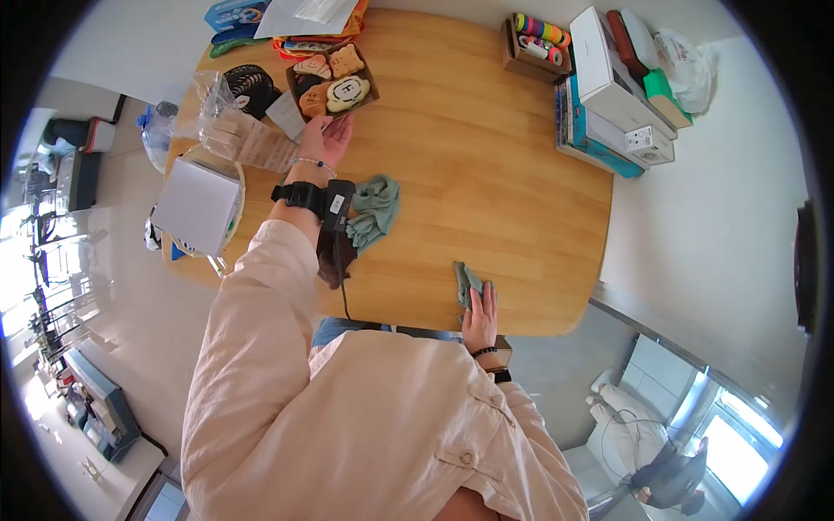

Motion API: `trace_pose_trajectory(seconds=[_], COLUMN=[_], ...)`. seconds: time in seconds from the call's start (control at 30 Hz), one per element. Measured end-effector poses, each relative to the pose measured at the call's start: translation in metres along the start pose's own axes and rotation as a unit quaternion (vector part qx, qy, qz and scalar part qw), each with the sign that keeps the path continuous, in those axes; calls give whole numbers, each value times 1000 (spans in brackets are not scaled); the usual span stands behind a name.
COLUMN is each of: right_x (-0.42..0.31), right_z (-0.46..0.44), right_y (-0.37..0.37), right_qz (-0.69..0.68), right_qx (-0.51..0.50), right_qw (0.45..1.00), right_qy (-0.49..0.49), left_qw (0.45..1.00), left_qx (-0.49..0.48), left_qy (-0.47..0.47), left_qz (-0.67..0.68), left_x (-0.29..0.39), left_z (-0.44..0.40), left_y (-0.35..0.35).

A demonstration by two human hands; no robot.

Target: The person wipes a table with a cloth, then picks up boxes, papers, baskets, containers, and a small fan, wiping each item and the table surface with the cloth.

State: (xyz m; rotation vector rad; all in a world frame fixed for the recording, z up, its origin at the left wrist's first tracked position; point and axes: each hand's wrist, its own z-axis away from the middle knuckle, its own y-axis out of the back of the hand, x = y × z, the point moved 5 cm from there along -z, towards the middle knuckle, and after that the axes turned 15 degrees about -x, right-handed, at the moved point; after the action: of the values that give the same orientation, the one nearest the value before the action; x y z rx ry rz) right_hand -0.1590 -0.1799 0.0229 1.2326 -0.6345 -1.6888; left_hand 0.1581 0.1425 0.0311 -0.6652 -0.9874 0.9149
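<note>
My left hand [327,137] reaches to the near edge of a small box [371,97], palm turned up and fingers loosely spread. Inside the box sit several cookie-shaped items [347,91] with faces or patterns; I cannot tell what they are made of. My right hand [480,317] lies at the table's front edge, fingers pressed down on a small green cloth [467,280]. Beside my left forearm lies a larger crumpled green cloth [375,208], with a dark brown cloth [337,259] partly hidden under the arm.
Around the wooden table [486,174] stand a black basket [250,89], a clear plastic bag [213,108], and a paper-topped basket [200,206] at left. Tape rolls [543,35] in a box and stacked boxes [608,104] stand back right. A person [638,434] sits at lower right.
</note>
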Motion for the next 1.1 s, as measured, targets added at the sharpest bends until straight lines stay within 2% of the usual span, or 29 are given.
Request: trace_pose_trajectory(seconds=[0.07,0.17,0.2,0.23,0.27,0.3,0.37,0.4,0.47,0.57,0.63,0.7,0.77,0.83,0.87,0.97,1.1], right_x=[-12,-38,-42,-39,-30,-30,-45,-56,-75,-72,-63,-45,-32,-21,-12,39,144], right_z=[-4,-10,-15,-23,-36,-48,-70,-78,-85,-90,-84,-80,-81,-81,-80,-81,-93], right_y=[15,50,58,60,51,44,49,61,73,77,72,63,57,63,69,84,113], right_qz=[-7,-6,-56,-48,-204,-356,-517,-517,-740,-749,-730,-768,-775,-808,-812,-804,-786], right_qx=[28,88,100,110,48,-15,-4,3,-23,-11,20,4,30,46,48,75,128], right_qw=[999,996,993,993,978,934,856,856,672,662,683,640,632,587,581,590,604], right_qy=[-15,-32,-11,-21,-26,-28,31,27,-19,22,3,14,-2,14,2,8,-28], left_qw=[1000,999,999,998,994,989,983,976,966,956,948,942,934,925,915,919,922], left_qx=[20,-20,-32,-45,-53,-59,-93,-100,-106,-75,-113,-121,-132,-138,-145,-122,-113], left_qy=[-1,20,32,43,77,109,143,175,214,261,274,291,311,318,320,294,269], left_qz=[22,29,4,-21,-50,-80,-67,-84,-103,-113,-112,-116,-118,-156,-197,-232,-253], left_x=[0,-16,-23,-33,-45,-54,-80,-96,-121,-147,-162,-173,-183,-192,-199,-212,-218], left_z=[5,27,37,47,61,76,99,115,141,165,169,171,172,173,173,177,166], left_y=[1,-2,4,5,1,-3,-3,-11,-27,-31,-29,-29,-32,-41,-47,-67,-47])
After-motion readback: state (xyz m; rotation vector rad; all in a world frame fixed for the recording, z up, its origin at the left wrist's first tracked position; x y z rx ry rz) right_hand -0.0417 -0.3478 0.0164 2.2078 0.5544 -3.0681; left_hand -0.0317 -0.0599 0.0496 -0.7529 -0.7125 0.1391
